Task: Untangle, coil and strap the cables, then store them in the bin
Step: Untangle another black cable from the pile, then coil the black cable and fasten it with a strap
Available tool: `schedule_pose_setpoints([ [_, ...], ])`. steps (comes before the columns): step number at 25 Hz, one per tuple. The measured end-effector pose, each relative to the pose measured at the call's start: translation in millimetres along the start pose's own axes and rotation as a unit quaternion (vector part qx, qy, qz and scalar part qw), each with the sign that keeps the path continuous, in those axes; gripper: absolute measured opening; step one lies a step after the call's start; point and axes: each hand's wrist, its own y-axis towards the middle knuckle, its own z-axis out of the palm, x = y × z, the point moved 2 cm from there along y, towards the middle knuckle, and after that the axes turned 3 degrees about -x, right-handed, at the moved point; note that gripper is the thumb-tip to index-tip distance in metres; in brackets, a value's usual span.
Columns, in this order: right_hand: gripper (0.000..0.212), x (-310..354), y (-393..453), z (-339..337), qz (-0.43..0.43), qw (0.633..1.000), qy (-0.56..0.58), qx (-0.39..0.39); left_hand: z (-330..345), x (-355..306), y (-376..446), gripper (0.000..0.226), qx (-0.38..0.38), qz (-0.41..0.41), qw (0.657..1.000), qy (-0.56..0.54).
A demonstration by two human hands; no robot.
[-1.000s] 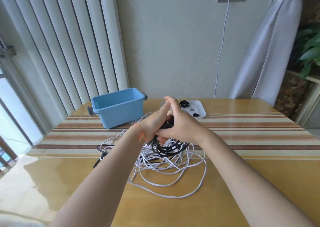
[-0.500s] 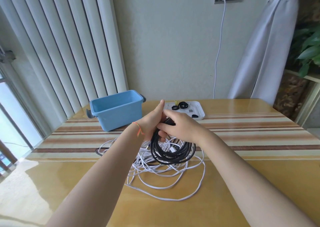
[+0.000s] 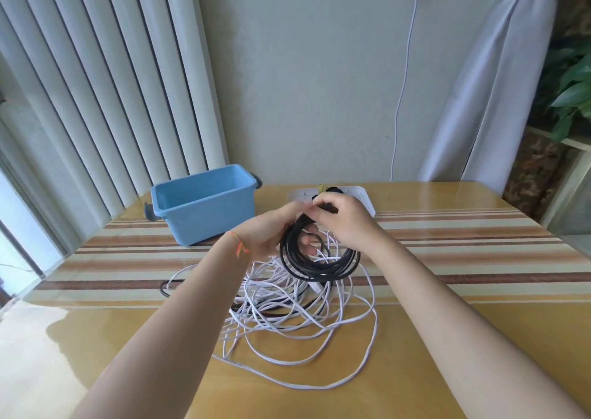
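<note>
A black cable coil [image 3: 315, 266] hangs in the air above the table's middle. My left hand [image 3: 268, 234] grips its left side, fingers showing through the loop. My right hand [image 3: 343, 223] pinches the top of the coil at a black end piece. Beneath them a tangle of white cable [image 3: 287, 316] sprawls over the table, with a black cable [image 3: 164, 289] partly under it. An empty blue bin [image 3: 204, 202] stands at the back left.
A white tray [image 3: 364, 196] with black and yellow straps lies behind my hands, mostly hidden. A white cord [image 3: 403, 92] runs from a wall socket down behind the table. Vertical blinds at left, a curtain and a plant at right.
Both hands have lifted the black coil higher and slightly toward the tray; the loop now hangs rounder and clear of the white tangle.
</note>
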Motion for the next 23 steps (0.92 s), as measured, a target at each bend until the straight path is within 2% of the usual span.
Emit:
schedule_pose_setpoints([
  [2, 0.013, -9.6, 11.4, -1.2, 0.001, 0.999, 0.022, -0.036, -1.1, 5.9, 11.9, 0.045, -0.011, 0.052, 0.995, -0.079],
  [5, 0.015, -27.7, 35.0, -1.2, 0.028, 0.993, 0.026, -0.116, -1.9, 3.6, 36.6, 0.031, -0.077, 0.131, 0.974, -0.166],
  [7, 0.017, -37.1, 50.5, 1.1, 0.046, 0.986, 0.001, -0.157, 0.3, -4.4, 52.4, 0.023, -0.172, 0.148, 0.968, -0.105],
  [10, 0.020, -50.6, 78.5, 10.8, 0.064, 0.981, -0.022, -0.180, -6.8, -9.3, 90.6, 0.019, -0.310, 0.158, 0.937, 0.006],
  [14, 0.044, -104.6, 134.3, 24.8, 0.188, 0.974, -0.056, -0.112, -42.1, 3.7, 153.7, 0.016, -0.338, 0.145, 0.928, 0.065],
  [16, 0.042, -133.3, 152.9, 24.5, 0.223, 0.967, -0.106, -0.066, -62.6, 16.9, 177.9, 0.017, -0.338, 0.110, 0.930, 0.093],
  [18, 0.024, -155.2, 167.4, 29.5, 0.199, 0.969, -0.147, -0.016, -80.4, 33.0, 200.0, 0.016, -0.348, 0.083, 0.928, 0.108],
  [21, 0.043, -172.6, 183.9, 43.2, 0.142, 0.959, -0.241, 0.054, -94.0, 47.1, 220.4, 0.014, -0.352, 0.058, 0.927, 0.115],
  [23, 0.043, -182.0, 193.2, 51.8, 0.126, 0.943, -0.299, 0.068, -99.2, 52.4, 229.2, 0.014, -0.345, 0.038, 0.930, 0.118],
])
